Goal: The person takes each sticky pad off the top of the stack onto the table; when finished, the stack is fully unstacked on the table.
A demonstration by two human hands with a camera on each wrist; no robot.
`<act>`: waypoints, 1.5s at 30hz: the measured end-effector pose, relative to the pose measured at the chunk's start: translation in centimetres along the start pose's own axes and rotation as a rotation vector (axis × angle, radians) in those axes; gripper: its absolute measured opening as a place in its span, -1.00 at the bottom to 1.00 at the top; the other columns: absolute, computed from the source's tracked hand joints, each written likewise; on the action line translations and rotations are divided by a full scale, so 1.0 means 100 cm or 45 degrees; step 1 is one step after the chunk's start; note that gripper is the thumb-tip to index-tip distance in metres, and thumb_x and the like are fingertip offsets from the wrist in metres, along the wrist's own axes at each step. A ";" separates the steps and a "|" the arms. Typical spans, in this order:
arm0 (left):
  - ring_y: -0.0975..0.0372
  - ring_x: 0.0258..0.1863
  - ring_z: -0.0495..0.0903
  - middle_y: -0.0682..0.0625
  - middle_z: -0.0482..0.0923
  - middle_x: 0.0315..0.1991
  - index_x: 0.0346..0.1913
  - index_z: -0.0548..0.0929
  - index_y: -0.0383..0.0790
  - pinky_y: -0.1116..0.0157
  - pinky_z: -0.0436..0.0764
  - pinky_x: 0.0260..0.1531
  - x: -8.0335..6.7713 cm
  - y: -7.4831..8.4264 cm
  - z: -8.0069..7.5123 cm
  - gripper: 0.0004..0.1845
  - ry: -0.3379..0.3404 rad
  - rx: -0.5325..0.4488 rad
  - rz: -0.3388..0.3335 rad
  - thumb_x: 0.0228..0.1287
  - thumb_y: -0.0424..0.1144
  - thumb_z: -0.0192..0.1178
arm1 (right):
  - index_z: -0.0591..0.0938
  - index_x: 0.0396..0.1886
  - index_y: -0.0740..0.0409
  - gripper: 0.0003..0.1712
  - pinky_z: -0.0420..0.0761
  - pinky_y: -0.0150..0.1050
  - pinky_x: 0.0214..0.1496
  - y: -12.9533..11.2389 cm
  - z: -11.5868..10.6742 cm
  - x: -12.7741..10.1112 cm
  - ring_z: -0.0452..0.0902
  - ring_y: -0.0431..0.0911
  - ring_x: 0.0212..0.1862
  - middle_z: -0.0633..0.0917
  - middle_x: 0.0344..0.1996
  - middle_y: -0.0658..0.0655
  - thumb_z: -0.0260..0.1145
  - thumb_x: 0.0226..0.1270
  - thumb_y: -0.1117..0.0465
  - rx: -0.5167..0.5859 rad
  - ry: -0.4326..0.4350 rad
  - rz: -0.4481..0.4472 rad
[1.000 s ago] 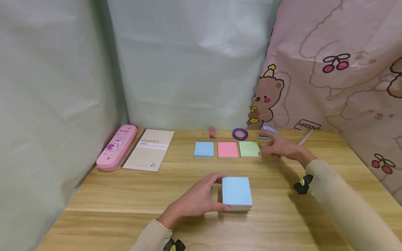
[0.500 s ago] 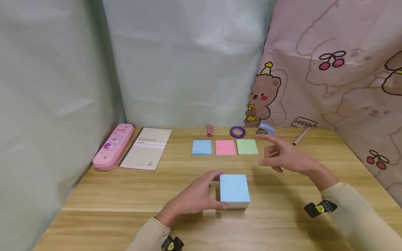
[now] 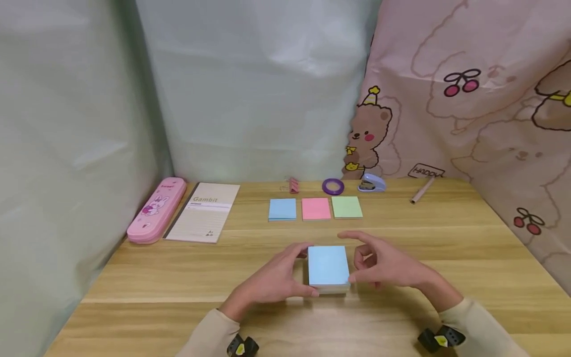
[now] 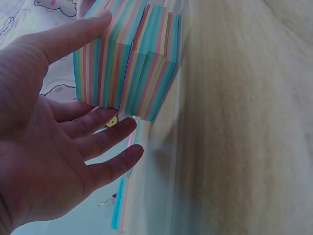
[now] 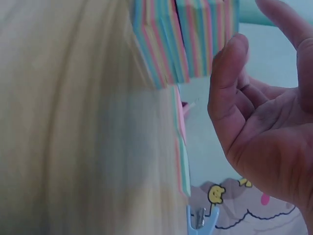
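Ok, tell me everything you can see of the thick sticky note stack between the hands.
The sticky note stack is a thick rectangular paper block with a light blue top sheet; its sides show blue, pink, green and yellow bands, slightly stepped. It lies flat on the wooden table, nearer than three thin pads. The left hand touches its left side with thumb and fingers; the right hand is close at its right edge.

Four note pads [image 3: 327, 265] (three small ones in a row), one pencil case [image 3: 156, 209], notebook [image 3: 203, 211], tape ring [image 3: 332, 186], stapler [image 3: 371, 183], clip [image 3: 293, 185], pen [image 3: 421, 190].
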State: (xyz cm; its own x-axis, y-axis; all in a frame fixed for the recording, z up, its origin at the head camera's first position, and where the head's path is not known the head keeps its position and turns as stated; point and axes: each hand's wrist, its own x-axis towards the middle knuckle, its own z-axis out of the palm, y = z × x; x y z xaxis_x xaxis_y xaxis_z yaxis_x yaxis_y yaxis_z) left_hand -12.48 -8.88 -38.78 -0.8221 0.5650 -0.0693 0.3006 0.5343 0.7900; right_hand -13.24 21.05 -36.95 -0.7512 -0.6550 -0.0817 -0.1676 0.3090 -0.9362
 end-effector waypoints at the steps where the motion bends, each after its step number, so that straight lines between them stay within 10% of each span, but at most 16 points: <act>1: -0.02 0.43 0.48 -0.12 0.47 0.44 0.61 0.27 -0.21 -0.11 0.48 0.45 0.000 -0.001 0.000 0.09 0.003 -0.011 -0.005 0.09 0.01 0.63 | 0.16 0.65 0.19 0.01 0.62 -0.22 -0.66 0.001 0.003 0.002 0.52 -0.20 -0.56 0.55 -0.43 0.04 0.53 0.35 0.24 0.004 -0.016 0.005; 45: 0.06 0.38 0.51 -0.03 0.46 0.42 0.57 0.31 -0.14 -0.10 0.47 0.44 0.001 -0.004 0.001 0.02 -0.004 -0.026 0.005 0.11 0.03 0.61 | 0.27 0.56 0.15 0.00 0.61 -0.32 -0.48 0.006 0.018 0.003 0.63 -0.09 -0.33 0.59 -0.31 0.13 0.61 0.23 0.16 -0.108 0.073 0.063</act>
State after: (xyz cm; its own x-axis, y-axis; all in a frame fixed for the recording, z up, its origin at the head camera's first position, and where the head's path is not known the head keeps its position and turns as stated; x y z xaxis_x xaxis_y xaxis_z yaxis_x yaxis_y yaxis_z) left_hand -12.65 -8.98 -39.16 -0.8195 0.5691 -0.0681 0.2939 0.5192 0.8026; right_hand -12.43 19.77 -38.15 -0.7950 -0.5974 -0.1053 -0.1807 0.3989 -0.8990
